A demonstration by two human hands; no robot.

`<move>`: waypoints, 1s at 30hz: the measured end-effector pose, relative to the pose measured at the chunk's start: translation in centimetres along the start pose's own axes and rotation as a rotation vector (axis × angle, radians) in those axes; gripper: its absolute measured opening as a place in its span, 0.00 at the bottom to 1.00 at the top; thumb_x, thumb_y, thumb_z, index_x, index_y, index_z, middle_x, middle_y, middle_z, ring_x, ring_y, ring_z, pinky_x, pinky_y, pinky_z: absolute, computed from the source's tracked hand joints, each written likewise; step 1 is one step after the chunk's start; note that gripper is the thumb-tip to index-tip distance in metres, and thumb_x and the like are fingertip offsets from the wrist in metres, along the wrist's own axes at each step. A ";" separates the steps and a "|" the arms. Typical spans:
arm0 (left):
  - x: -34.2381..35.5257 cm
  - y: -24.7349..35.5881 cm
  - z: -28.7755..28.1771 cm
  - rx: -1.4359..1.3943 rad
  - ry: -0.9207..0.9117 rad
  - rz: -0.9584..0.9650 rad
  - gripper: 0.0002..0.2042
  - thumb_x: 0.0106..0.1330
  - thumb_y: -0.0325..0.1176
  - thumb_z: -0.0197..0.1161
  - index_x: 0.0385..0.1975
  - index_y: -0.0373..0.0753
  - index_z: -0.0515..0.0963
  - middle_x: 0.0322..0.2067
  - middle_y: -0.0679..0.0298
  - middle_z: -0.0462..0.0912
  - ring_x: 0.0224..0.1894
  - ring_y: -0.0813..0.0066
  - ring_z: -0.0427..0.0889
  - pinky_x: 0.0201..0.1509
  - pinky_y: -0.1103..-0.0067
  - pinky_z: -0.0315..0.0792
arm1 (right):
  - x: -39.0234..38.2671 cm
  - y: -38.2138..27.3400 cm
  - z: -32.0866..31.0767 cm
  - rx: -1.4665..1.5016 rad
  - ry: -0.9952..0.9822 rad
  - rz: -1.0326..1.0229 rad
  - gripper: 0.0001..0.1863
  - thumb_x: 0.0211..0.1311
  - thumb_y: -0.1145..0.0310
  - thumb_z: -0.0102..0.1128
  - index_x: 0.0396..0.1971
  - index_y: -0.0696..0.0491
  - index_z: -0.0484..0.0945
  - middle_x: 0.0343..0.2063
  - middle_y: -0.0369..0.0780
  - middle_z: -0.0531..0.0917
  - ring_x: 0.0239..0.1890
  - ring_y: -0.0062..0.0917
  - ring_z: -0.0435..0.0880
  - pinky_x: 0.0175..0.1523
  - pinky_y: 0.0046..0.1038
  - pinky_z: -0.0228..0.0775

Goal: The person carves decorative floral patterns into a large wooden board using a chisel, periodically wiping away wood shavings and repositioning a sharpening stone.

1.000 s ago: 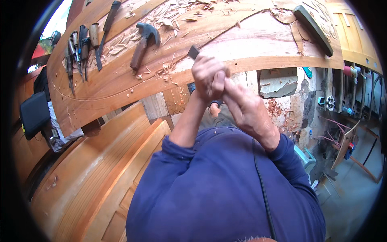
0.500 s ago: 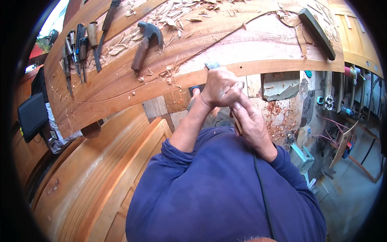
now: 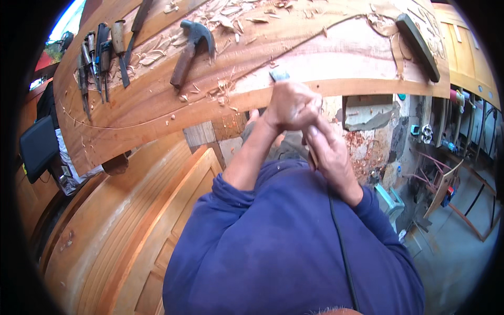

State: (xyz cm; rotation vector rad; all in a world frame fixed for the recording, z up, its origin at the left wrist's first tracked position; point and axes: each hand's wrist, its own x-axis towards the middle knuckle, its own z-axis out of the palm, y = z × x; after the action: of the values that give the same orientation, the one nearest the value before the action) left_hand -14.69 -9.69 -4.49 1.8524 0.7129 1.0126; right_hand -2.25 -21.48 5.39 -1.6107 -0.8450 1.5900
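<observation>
A chisel lies tilted over the near edge of a wooden board, its grey blade against the pale cut surface. My left hand is closed in a fist around it just behind the blade. Behind that, my right hand wraps the handle near my belly, and only a bit of wood shows at its side. The two hands meet. The board carries a carved curved line, and pale shavings are scattered over it.
A claw hammer rests left of my hands. Several chisels and gouges lie farther left. At the right is a dark bar-shaped block. Panelled wooden doors stand below left, and a turquoise stool is on the floor at right.
The chisel blade has moved slightly farther onto the board, away from me, with both hands still closed on the tool. The whole view has shifted a little.
</observation>
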 end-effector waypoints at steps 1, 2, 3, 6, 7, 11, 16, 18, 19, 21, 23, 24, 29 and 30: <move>-0.3 -0.2 0.6 -0.012 0.020 0.000 0.16 0.60 0.44 0.55 0.12 0.46 0.75 0.13 0.57 0.74 0.15 0.59 0.75 0.23 0.65 0.69 | -0.1 0.2 -0.1 -0.007 0.009 -0.005 0.25 0.84 0.68 0.51 0.75 0.57 0.68 0.30 0.32 0.82 0.19 0.10 0.71 0.24 0.18 0.66; 0.3 -0.7 0.1 -0.007 0.022 0.002 0.16 0.60 0.44 0.55 0.12 0.46 0.75 0.13 0.57 0.74 0.15 0.59 0.75 0.23 0.65 0.69 | 0.4 0.0 0.0 -0.015 0.009 -0.019 0.25 0.83 0.68 0.51 0.75 0.58 0.68 0.30 0.32 0.81 0.19 0.10 0.71 0.24 0.17 0.66; 0.7 -1.3 -0.3 0.038 -0.002 -0.018 0.17 0.61 0.44 0.55 0.12 0.46 0.75 0.12 0.57 0.74 0.14 0.60 0.74 0.23 0.65 0.69 | 1.3 -0.7 -0.1 -0.015 0.007 0.038 0.25 0.83 0.68 0.51 0.75 0.58 0.68 0.30 0.32 0.82 0.19 0.10 0.71 0.24 0.17 0.66; 1.1 -1.5 -0.1 0.029 0.067 0.007 0.19 0.63 0.46 0.55 0.11 0.47 0.75 0.11 0.60 0.73 0.12 0.63 0.71 0.21 0.66 0.66 | 1.5 -2.2 -0.2 0.078 -0.007 0.107 0.26 0.83 0.67 0.52 0.75 0.59 0.68 0.29 0.32 0.81 0.19 0.10 0.71 0.24 0.18 0.65; 0.4 -1.6 0.0 0.051 0.050 0.012 0.19 0.63 0.46 0.55 0.11 0.47 0.74 0.10 0.60 0.72 0.12 0.64 0.70 0.21 0.66 0.66 | 1.1 -1.6 -0.2 -0.005 -0.017 0.084 0.26 0.83 0.67 0.51 0.75 0.58 0.67 0.29 0.32 0.81 0.18 0.11 0.71 0.24 0.18 0.66; 0.3 -1.0 0.1 0.045 0.032 0.048 0.16 0.60 0.42 0.56 0.11 0.46 0.71 0.10 0.60 0.69 0.13 0.61 0.71 0.22 0.65 0.66 | 0.5 -0.7 -0.3 -0.038 -0.013 0.031 0.25 0.82 0.71 0.51 0.75 0.58 0.69 0.33 0.35 0.83 0.21 0.10 0.71 0.26 0.18 0.67; 1.2 -0.9 -0.3 0.064 0.006 0.048 0.14 0.59 0.39 0.56 0.11 0.45 0.72 0.12 0.59 0.70 0.15 0.60 0.72 0.22 0.66 0.67 | 1.2 -1.5 -0.1 0.045 0.016 0.136 0.24 0.83 0.70 0.50 0.73 0.58 0.71 0.37 0.36 0.85 0.26 0.13 0.74 0.32 0.21 0.72; 1.3 -0.7 -0.5 -0.007 0.091 0.043 0.13 0.58 0.39 0.55 0.12 0.44 0.73 0.13 0.60 0.71 0.16 0.61 0.74 0.26 0.65 0.68 | 1.4 -1.5 0.0 -0.074 0.010 0.071 0.25 0.79 0.71 0.54 0.72 0.59 0.72 0.40 0.42 0.86 0.27 0.22 0.80 0.34 0.29 0.78; 1.1 -0.3 -0.6 -0.058 0.185 0.083 0.13 0.58 0.39 0.55 0.13 0.43 0.73 0.13 0.60 0.72 0.17 0.61 0.74 0.29 0.66 0.69 | 1.1 -1.9 0.3 -0.062 0.014 0.067 0.25 0.79 0.71 0.54 0.72 0.59 0.72 0.40 0.42 0.86 0.27 0.22 0.80 0.34 0.29 0.78; 0.1 0.6 -0.8 -0.033 0.364 0.182 0.13 0.59 0.39 0.53 0.17 0.41 0.74 0.16 0.63 0.75 0.19 0.60 0.74 0.35 0.66 0.67 | 0.9 -3.5 0.6 -0.947 -0.053 -0.517 0.28 0.73 0.72 0.60 0.71 0.58 0.71 0.43 0.49 0.85 0.31 0.36 0.85 0.36 0.37 0.82; -2.1 1.9 -1.4 0.061 0.454 0.215 0.15 0.65 0.43 0.53 0.19 0.42 0.76 0.16 0.64 0.76 0.19 0.62 0.73 0.34 0.67 0.65 | -0.1 -3.3 0.2 -0.922 -0.144 -0.504 0.30 0.71 0.73 0.62 0.71 0.57 0.70 0.44 0.51 0.84 0.36 0.42 0.86 0.38 0.40 0.83; -2.7 2.5 -1.6 0.120 0.447 0.221 0.16 0.66 0.44 0.53 0.20 0.43 0.76 0.16 0.65 0.75 0.19 0.63 0.72 0.34 0.67 0.65 | -0.7 -3.2 -0.3 -0.904 -0.257 -0.483 0.32 0.68 0.73 0.64 0.71 0.57 0.69 0.45 0.54 0.82 0.42 0.48 0.86 0.40 0.43 0.84; -2.4 3.9 -1.8 0.342 0.035 0.201 0.10 0.67 0.41 0.62 0.34 0.42 0.84 0.27 0.64 0.81 0.31 0.65 0.82 0.42 0.69 0.74 | -1.7 2.4 -2.1 0.136 -0.234 0.034 0.37 0.74 0.75 0.60 0.80 0.49 0.58 0.47 0.40 0.83 0.35 0.23 0.84 0.33 0.24 0.76; -1.9 3.6 -1.2 0.361 0.072 0.224 0.10 0.67 0.40 0.63 0.38 0.43 0.84 0.33 0.62 0.84 0.36 0.64 0.86 0.48 0.67 0.78 | -1.8 2.2 -2.6 0.347 -0.168 0.174 0.40 0.74 0.76 0.59 0.82 0.47 0.55 0.46 0.38 0.83 0.30 0.16 0.82 0.29 0.18 0.73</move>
State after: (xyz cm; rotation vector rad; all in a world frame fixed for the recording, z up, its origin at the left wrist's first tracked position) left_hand -16.40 -12.27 -1.57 2.2570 0.7837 1.1551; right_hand 0.26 -24.30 4.53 -1.3450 -0.4853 1.8965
